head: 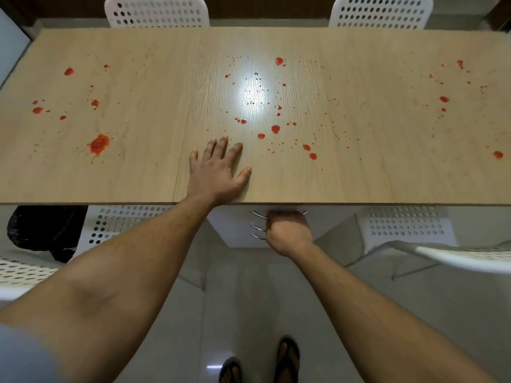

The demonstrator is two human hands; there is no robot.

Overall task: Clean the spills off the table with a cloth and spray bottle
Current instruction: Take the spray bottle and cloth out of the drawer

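Red spills dot the light wooden table (138,178): a big splat (99,143) at the left, scattered drops (275,129) in the middle, and more blobs (444,99) at the right. My left hand (218,172) lies flat on the table near its front edge, fingers spread. Below the edge, my right hand (289,233) is curled round a curved metal handle (258,215) of a white drawer unit (237,230) under the table. No cloth or spray bottle is in view.
White perforated chairs stand at the far side (156,11) (380,11) and at the near side (121,222) (406,225). A black bag (44,228) sits on the floor under the table's left. My sandalled feet (287,360) stand on pale tiles.
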